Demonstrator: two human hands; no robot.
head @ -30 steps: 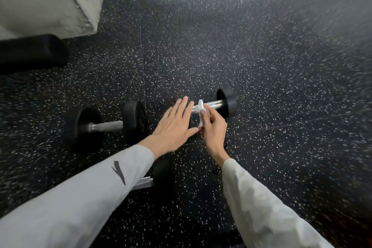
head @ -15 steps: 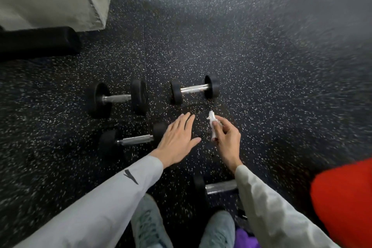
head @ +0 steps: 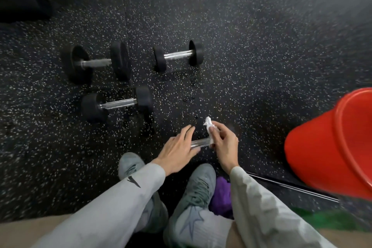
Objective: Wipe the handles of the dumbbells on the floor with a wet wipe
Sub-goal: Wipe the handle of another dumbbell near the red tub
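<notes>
1. The speckled black rubber floor (head: 251, 50) carries everything, with a few dark wet-looking spots just beyond the fingertips of both hands.
2. A red bucket (head: 332, 147) sits off to the right of the right hand, well apart from it.
3. Three dumbbells lie beyond the fingers: the large left dumbbell (head: 96, 62) farthest to the left, the far dumbbell (head: 178, 55) straight ahead of the fingertips, and the middle dumbbell (head: 117, 103) nearer, ahead and left of the left hand.
4. Two grey shoes (head: 130, 165) stand below the wrists, with a purple cloth (head: 221, 193) beside the right one.
5. The near dumbbell's handle (head: 200, 143) shows as a short bright bar between the two hands; both its heads are hidden under them.
6. The left hand (head: 177, 149) lies flat with straight, relaxed fingers over the handle's left end, gripping nothing.
7. The right hand (head: 223, 145) has its fingers curled, pinching the wet wipe (head: 209, 129) at the handle's right end; the wipe's loose tip sticks up past the fingertips.
8. Risks, as I judge them: the flat left palm may not stop the bar rolling under the wiping stroke, so the wipe could skid. The small bunched wipe may cover only the top of the bar. A pinch this light could let it slip onto the gritty floor.
</notes>
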